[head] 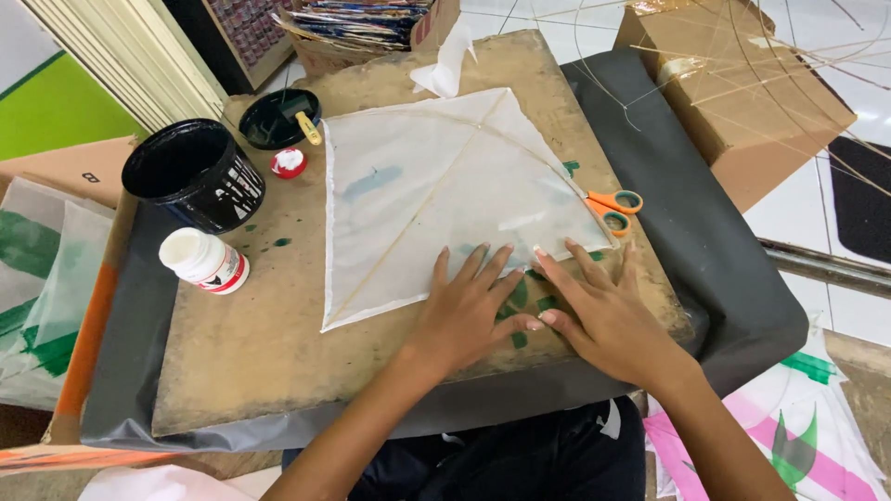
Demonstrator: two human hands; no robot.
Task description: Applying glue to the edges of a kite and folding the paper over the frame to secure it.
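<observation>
A white translucent paper kite (445,186) with thin stick spars lies flat on a worn brown board (251,343). My left hand (464,311) lies palm down with fingers spread on the kite's near edge. My right hand (594,306) is pressed flat beside it, fingers on the kite's lower right edge, and the two hands touch. Neither holds anything. Orange-handled scissors (614,210) rest just beyond my right hand, partly under the kite's right corner.
A black bucket (195,172), a black lid with a brush (277,119), a small red cap (289,162) and a white glue bottle (204,260) stand at the left. A cardboard box (733,93) with thin sticks sits far right. Finished kites lie at the lower right.
</observation>
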